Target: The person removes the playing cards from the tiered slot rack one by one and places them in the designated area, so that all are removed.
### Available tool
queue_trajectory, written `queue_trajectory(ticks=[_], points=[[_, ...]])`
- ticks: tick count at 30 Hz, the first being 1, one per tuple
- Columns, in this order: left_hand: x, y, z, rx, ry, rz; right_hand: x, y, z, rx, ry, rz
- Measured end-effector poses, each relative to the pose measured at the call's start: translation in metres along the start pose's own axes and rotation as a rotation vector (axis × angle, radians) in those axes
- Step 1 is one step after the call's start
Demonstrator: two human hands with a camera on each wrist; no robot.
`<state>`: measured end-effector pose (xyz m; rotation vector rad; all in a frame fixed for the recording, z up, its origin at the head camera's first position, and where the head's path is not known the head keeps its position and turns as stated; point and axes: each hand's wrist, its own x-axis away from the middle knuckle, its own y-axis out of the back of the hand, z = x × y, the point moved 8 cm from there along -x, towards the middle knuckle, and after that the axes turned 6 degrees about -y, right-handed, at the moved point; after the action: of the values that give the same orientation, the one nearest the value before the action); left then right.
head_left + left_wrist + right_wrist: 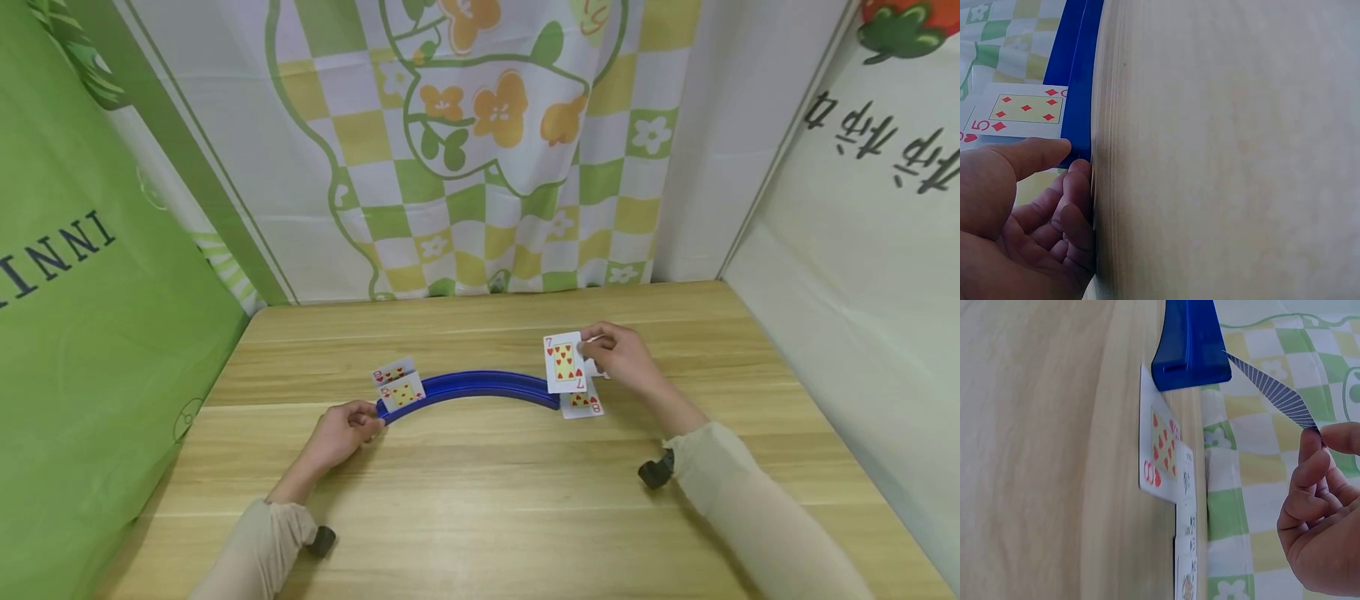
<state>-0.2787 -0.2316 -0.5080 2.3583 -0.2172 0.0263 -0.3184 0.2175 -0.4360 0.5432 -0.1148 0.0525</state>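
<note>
A curved blue card holder (480,383) lies on the wooden table. My left hand (341,433) pinches its left end, thumb on top in the left wrist view. Upright in that end is a five of diamonds (1026,109), with a hearts card (393,372) behind it. My right hand (624,360) pinches a seven of hearts (564,363) by its edge, above the holder's right end. From the right wrist view, only its striped back (1279,394) shows, slightly bent. Below it, an eight of hearts (1161,450) lies flat on the table beside the holder's end, partly over other cards.
Next to the eight, more white cards (1186,537) lie on the table, mostly hidden in the head view. A checked, flowered cloth (487,200) hangs along the table's back edge. Green cloth (90,317) stands at the left and white cloth (855,275) at the right.
</note>
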Motion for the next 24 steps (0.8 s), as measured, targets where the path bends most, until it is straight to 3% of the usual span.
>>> queue_trajectory(ticks=[12, 24], points=[[0.0, -0.001, 0.002, 0.021, 0.006, 0.004, 0.008, 0.02, -0.015, 0.039, -0.046, -0.023], [0.0, -0.001, 0.001, 0.02, 0.009, 0.001, 0.009, 0.024, -0.031, 0.093, -0.059, -0.001]])
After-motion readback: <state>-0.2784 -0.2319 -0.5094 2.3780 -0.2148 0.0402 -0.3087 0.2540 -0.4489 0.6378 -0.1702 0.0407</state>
